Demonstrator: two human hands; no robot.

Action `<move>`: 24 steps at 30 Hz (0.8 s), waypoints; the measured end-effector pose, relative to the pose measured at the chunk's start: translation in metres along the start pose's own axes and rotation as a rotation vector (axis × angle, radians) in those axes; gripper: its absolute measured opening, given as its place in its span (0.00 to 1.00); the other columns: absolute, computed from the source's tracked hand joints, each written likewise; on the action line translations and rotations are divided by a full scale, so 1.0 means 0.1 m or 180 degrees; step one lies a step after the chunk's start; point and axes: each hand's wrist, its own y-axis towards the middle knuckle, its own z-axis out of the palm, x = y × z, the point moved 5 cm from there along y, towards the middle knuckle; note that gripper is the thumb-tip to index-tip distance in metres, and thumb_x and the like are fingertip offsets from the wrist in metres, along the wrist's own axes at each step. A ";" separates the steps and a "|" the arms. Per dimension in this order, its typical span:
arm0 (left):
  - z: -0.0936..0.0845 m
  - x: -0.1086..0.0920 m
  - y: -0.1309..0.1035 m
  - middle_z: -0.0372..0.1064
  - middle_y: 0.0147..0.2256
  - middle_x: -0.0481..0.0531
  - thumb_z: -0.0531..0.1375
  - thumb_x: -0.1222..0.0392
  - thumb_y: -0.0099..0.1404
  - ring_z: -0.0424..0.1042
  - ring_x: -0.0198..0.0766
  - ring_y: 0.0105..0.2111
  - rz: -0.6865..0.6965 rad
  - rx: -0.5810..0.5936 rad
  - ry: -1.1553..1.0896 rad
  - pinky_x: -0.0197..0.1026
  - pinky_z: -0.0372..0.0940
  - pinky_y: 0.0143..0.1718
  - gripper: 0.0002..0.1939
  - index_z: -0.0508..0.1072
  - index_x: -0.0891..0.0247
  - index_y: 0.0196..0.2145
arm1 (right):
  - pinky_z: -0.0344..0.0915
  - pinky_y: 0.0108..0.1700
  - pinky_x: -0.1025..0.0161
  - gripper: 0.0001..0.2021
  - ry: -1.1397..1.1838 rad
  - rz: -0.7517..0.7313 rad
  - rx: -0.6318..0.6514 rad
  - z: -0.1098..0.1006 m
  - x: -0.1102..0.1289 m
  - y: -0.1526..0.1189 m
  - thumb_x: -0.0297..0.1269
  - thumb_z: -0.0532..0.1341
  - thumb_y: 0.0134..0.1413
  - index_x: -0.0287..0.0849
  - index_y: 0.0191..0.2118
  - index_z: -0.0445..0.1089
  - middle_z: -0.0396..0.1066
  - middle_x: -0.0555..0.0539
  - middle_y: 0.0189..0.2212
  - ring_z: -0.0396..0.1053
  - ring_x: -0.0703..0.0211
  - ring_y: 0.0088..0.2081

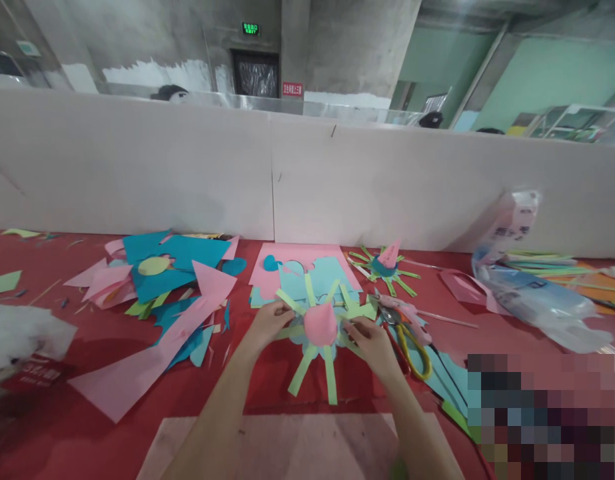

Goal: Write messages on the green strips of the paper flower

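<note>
A paper craft with a pink cone at its centre, a light blue scalloped base and several pale green strips spreading outward is held between my two hands, raised over the red tabletop. My left hand pinches it at the left, by the green strips. On the opposite side, the fingers of my right hand are closed on its right edge, partly hidden by the strips. Scissors with yellow handles lie just right of my right hand. Behind the craft are pink and light blue paper sheets with cut-outs.
A similar paper craft with a pink cone stands at the back right. Pink and blue paper scraps pile up at left. Plastic bags lie at right, more plastic at left. A white partition closes off the back.
</note>
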 end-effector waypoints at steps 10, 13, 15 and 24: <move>-0.24 0.29 0.01 0.64 0.42 0.54 0.53 0.56 0.61 0.67 0.38 0.38 -0.0274 -0.0581 0.0894 0.47 0.65 0.38 0.14 0.65 0.65 0.43 | 0.49 0.23 0.65 0.15 -0.2122 -0.0079 -0.0051 0.06 -0.01 -0.08 0.47 0.56 0.48 0.44 0.19 0.63 0.68 0.49 0.18 0.63 0.59 0.22; -0.37 0.20 0.06 0.64 0.43 0.54 0.53 0.55 0.62 0.66 0.39 0.40 -0.0148 -0.1061 0.1079 0.48 0.64 0.40 0.14 0.65 0.64 0.43 | 0.48 0.23 0.66 0.18 -0.2290 -0.0258 -0.0178 0.06 0.05 -0.08 0.48 0.52 0.53 0.44 0.18 0.60 0.66 0.49 0.18 0.62 0.60 0.21; -0.45 0.12 0.17 0.63 0.44 0.55 0.53 0.56 0.62 0.66 0.39 0.40 -0.0016 -0.1311 0.1135 0.48 0.63 0.40 0.14 0.65 0.64 0.44 | 0.47 0.23 0.66 0.17 -0.2378 -0.0334 -0.0210 0.08 0.07 -0.07 0.46 0.50 0.55 0.44 0.19 0.61 0.66 0.49 0.18 0.63 0.59 0.22; -0.91 0.29 1.10 0.62 0.45 0.55 0.54 0.56 0.61 0.66 0.41 0.41 -0.0271 -0.1745 0.1209 0.49 0.64 0.40 0.17 0.63 0.65 0.46 | 0.46 0.23 0.67 0.13 -0.2617 -0.0256 0.0149 0.31 0.06 -0.04 0.41 0.48 0.57 0.45 0.27 0.66 0.71 0.49 0.23 0.67 0.59 0.26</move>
